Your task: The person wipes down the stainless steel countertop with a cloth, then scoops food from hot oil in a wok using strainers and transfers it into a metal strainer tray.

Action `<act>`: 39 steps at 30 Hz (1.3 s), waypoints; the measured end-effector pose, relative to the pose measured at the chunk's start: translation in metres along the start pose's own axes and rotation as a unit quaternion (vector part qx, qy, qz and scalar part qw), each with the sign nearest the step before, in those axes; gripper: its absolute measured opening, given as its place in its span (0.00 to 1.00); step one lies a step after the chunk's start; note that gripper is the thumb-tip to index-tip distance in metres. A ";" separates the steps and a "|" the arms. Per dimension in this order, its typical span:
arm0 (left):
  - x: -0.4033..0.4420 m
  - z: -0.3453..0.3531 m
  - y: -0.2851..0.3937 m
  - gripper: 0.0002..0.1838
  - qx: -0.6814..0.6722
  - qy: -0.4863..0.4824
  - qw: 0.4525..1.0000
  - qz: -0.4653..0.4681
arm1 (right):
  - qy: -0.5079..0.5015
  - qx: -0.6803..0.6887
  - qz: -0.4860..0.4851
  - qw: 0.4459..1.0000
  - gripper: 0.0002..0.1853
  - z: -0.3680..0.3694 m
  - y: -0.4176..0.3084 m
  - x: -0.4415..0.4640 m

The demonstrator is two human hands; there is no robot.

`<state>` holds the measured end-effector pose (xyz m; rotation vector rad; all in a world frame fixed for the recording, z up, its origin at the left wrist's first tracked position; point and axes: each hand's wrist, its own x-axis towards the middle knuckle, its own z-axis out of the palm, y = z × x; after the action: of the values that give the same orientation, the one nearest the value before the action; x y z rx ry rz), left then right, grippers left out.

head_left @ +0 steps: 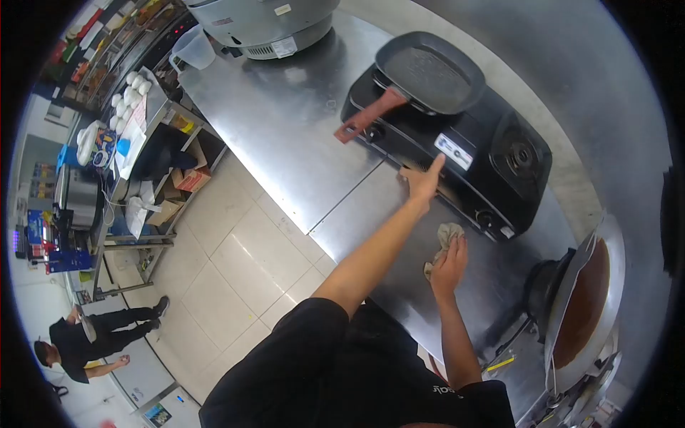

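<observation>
My left hand [424, 181] is at the front edge of the black two-burner stove [471, 121], its thumb and fingers apart against the stove. A square grill pan [430, 71] with a red-brown handle [371, 114] rests on the burner farther from my right hand. The other burner [521, 151] has no pan on it. On the steel counter [278, 128], in front of the stove's knob, my right hand [449, 267] presses on a crumpled beige cloth [449, 234], its fingers over the cloth.
A large wok [584, 307] with reddish-brown contents stands at the right. At the top are a grey round appliance [264, 21] and a clear plastic jug [194, 48]. A shelf table [153, 118] holds items at the left. Another person [78, 342] stands at the lower left.
</observation>
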<state>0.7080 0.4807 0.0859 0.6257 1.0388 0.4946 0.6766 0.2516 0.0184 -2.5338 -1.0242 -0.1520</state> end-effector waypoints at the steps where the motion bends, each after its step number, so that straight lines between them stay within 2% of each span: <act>1: -0.002 0.004 -0.003 0.59 -0.009 -0.007 1.000 -0.005 | -0.003 0.002 -0.010 1.000 0.26 0.000 -0.009 0.007; 4: 0.016 0.013 -0.034 0.61 0.038 0.047 0.998 0.006 | -0.021 0.009 -0.036 0.999 0.26 0.006 -0.031 0.018; 6: 0.009 0.019 -0.044 0.60 0.012 0.043 0.998 0.045 | -0.040 0.010 -0.055 0.998 0.27 0.012 -0.040 0.023; 7: -0.003 0.020 -0.042 0.59 -0.001 0.040 0.997 0.062 | -0.077 0.075 -0.030 0.994 0.27 0.012 -0.049 0.025; 8: -0.024 0.023 -0.028 0.57 0.018 0.062 0.997 0.040 | -0.113 0.137 -0.004 0.984 0.27 0.008 -0.061 0.028; 10: -0.031 0.022 -0.026 0.60 0.039 0.063 0.997 0.002 | -0.107 0.145 -0.037 0.983 0.29 0.017 -0.077 0.036; 11: -0.034 0.023 -0.026 0.62 0.051 0.061 0.997 -0.018 | -0.066 0.090 -0.094 0.989 0.30 0.029 -0.078 0.030; 12: -0.029 0.020 -0.027 0.61 0.047 0.028 0.998 -0.029 | -0.025 0.032 -0.147 0.988 0.32 0.039 -0.087 0.032; 14: -0.017 0.005 -0.043 0.60 0.048 -0.041 0.996 -0.057 | 0.001 0.011 -0.138 0.990 0.31 0.054 -0.107 0.038; 17: -0.016 -0.044 -0.042 0.53 0.044 -0.227 0.944 -0.237 | -0.004 0.000 -0.071 0.997 0.30 0.081 -0.141 0.033; 19: -0.045 -0.103 0.021 0.37 -0.028 -0.307 0.923 -0.231 | -0.038 0.023 -0.041 0.998 0.28 0.097 -0.168 0.037; 21: -0.036 -0.162 0.036 0.25 0.116 -0.346 0.929 -0.064 | -0.090 0.064 -0.038 0.993 0.26 0.109 -0.203 0.052; 23: -0.013 -0.214 0.075 0.19 0.249 -0.300 0.904 0.175 | -0.035 0.206 -0.032 0.977 0.25 0.101 -0.262 0.091; 24: -0.016 -0.243 0.129 0.14 0.210 -0.268 0.910 0.236 | -0.005 0.247 -0.034 0.968 0.25 0.099 -0.290 0.110; 25: -0.006 -0.264 0.157 0.09 0.144 -0.208 0.952 0.173 | 0.026 0.286 -0.039 0.957 0.25 0.096 -0.318 0.130; 26: 0.014 -0.289 0.177 0.06 0.136 -0.136 0.953 0.234 | 0.061 0.297 -0.049 0.952 0.25 0.100 -0.341 0.152; 27: 0.043 -0.321 0.192 0.07 0.242 -0.049 0.923 0.295 | 0.097 0.307 -0.057 0.945 0.25 0.104 -0.364 0.174; 29: 0.082 -0.363 0.231 0.07 0.310 0.043 0.872 0.376 | 0.173 0.296 -0.084 0.936 0.22 0.111 -0.400 0.231; 31: 0.111 -0.393 0.247 0.07 0.447 0.122 0.767 0.445 | 0.205 0.301 -0.079 0.928 0.23 0.125 -0.422 0.291; 32: 0.124 -0.404 0.247 0.08 0.450 0.104 0.767 0.446 | 0.225 0.286 -0.074 0.928 0.23 0.129 -0.428 0.322; 35: 0.131 -0.408 0.245 0.09 0.536 0.106 0.660 0.516 | 0.294 0.210 -0.110 0.926 0.22 0.142 -0.426 0.425; 37: 0.139 -0.413 0.241 0.11 0.529 0.116 0.677 0.498 | 0.283 0.141 -0.131 0.940 0.22 0.142 -0.414 0.484; 39: 0.142 -0.414 0.241 0.11 0.518 0.122 0.687 0.494 | 0.227 0.143 -0.083 0.960 0.20 0.173 -0.398 0.525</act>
<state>0.3761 0.8463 0.0101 2.2710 1.1163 0.9258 0.7760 0.9181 0.1185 -2.0201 -0.9844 -0.5619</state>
